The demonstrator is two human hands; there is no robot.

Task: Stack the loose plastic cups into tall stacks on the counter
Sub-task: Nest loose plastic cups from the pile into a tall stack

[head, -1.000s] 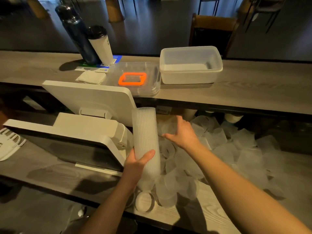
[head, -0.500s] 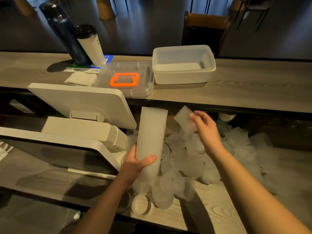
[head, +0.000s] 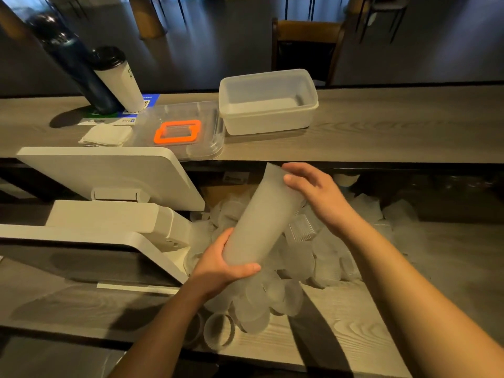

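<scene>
Fingers [head: 242, 268] of the left hand [head: 218, 271] are wrapped round the lower end of a tall cup stack [head: 261, 219], while the right hand [head: 319, 195] is curled over its upper end.

The stack is held tilted, top leaning right, above the counter [head: 341, 328]. Loose cups [head: 297, 266] are heaped beneath and behind both hands. Left of the left hand a white screen [head: 114, 175] is seen; beyond the right hand, a plastic tub [head: 268, 105] is set on the upper ledge.
</scene>
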